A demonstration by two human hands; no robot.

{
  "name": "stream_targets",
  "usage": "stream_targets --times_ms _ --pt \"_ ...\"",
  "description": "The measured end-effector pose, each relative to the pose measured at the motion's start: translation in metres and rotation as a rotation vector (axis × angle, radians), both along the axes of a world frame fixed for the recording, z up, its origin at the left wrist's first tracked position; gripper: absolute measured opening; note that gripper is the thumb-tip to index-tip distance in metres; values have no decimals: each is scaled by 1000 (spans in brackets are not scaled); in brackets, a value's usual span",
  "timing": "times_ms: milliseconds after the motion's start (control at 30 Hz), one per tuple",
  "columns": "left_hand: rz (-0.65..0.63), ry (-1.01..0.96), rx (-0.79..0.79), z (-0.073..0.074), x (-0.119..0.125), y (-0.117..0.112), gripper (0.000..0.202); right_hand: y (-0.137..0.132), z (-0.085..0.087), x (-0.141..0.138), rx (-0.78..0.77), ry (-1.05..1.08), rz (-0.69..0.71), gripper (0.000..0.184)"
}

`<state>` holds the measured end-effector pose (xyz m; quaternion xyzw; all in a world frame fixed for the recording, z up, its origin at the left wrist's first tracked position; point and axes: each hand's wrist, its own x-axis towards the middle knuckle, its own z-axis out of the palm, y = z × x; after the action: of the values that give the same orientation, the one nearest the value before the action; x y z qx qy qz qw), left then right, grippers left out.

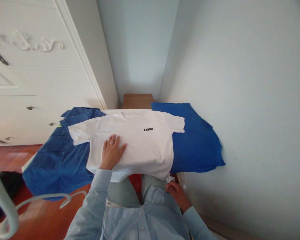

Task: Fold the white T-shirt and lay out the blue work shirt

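White T-shirt (145,146): flat, front up, "CHINA" print, lying over both blue items.
L hand (112,151): open, palm down on tee's lower left.
R hand (177,195): fingers curled by hem corner; grip can't tell.
Dark blue garment (60,160): left, partly under tee.
Bright blue shirt (197,143): right, by wall.

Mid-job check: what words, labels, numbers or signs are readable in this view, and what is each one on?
"CHINA": black capitals on the chest of the white T-shirt, just right of the left hand lying flat on it.
White tag at the shirt's hem, by the right hand: too small to read.
Yellow-green mark on the dark blue garment: too small to read.
No other text visible.
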<state>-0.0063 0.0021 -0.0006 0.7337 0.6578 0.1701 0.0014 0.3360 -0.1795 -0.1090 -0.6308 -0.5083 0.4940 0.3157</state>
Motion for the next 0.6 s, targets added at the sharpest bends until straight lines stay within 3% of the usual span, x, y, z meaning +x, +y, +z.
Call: stream_targets --times_ms 167,300,467,600 --pt "76 -348 102 9 10 -4 51 12 30 9 27 10 68 38" --pt "-40 -568 202 22 48 -14 42 26 62 18 147 44 125 38" --pt "-209 -600 171 29 100 -26 35 48 101 24 280 114 318 45" --pt "-284 -545 152 26 117 -27 34 63 132 27 330 109 404 48"
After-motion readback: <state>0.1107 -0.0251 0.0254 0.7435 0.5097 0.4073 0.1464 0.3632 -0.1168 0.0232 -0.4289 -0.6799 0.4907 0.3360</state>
